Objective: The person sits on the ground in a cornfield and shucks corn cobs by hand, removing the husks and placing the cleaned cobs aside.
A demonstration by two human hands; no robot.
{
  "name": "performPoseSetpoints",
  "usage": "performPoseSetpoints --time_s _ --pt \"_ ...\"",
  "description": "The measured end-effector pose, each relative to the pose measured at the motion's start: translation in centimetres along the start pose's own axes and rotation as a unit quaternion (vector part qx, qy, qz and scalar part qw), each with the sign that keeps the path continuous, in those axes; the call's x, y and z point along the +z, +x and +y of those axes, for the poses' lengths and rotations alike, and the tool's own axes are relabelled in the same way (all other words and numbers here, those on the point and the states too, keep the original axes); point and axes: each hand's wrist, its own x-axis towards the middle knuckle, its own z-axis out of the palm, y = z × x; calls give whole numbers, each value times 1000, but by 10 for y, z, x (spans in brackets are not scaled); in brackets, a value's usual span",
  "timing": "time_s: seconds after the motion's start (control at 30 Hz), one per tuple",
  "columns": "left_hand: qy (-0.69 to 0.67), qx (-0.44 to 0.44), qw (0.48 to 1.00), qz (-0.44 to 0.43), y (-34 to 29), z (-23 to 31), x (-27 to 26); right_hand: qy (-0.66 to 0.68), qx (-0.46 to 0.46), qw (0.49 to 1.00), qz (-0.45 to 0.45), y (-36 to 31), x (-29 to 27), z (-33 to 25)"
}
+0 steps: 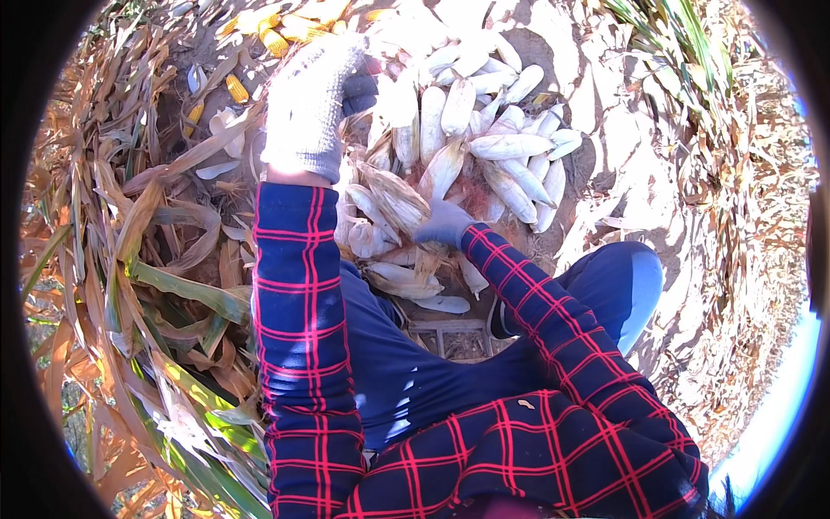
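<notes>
My right hand point(445, 224), in a grey glove, is closed at the lower end of an ear of corn point(394, 199) in its dry, pale husk. This ear lies slantwise at the near side of a heap of unpeeled ears point(510, 147). My left hand point(316, 99), in a white knitted glove with a dark grey palm side, reaches forward past the heap's left edge. Strong glare washes out its fingers, so I cannot make out their grip or anything in them. Beyond it lie several bare yellow corn cobs point(275, 41).
Dry stalks and leaves point(173, 233) are piled along the left. More leaves point(692, 52) stand at the far right. Between my feet is a grey metal frame point(450, 327), with loose husks just beyond. My bent knee point(622, 277) borders the heap at near right.
</notes>
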Motion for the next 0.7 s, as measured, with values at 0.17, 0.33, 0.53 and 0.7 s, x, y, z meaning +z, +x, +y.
performPoseSetpoints --time_s 0.17,0.33,0.53,0.7 --pt "-5 18 1000 7 -3 6 -1 109 -2 969 221 -51 -6 32" --pt "-13 11 1000 9 4 0 10 98 67 904 410 -89 -34 57" --pt "-4 -3 1000 -6 7 -4 10 101 145 927 331 -67 -10 111" --pt "7 -10 1000 22 1 6 6 245 152 910 299 -40 10 121"
